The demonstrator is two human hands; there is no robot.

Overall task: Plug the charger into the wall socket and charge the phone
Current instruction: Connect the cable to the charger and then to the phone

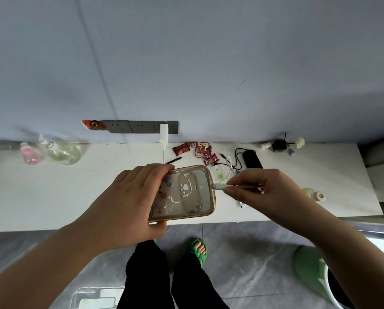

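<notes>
Above the white surface (52,192), the left hand (128,201) is gripping the phone (184,192) by its long edges, back side up, while the right hand (262,190) is pinching the white cable plug (220,186) between thumb and fingertips and bringing it to the port on the phone's short end. The charger (164,133) is already sitting in the grey wall socket (142,126), its thin cable running down onto the surface. To finish well, the person is likely needing to keep the plug level with the phone's edge, push straight along its axis without wiggling, and brace the phone firmly against that push. Whether the plug is fully seated is unclear.
</notes>
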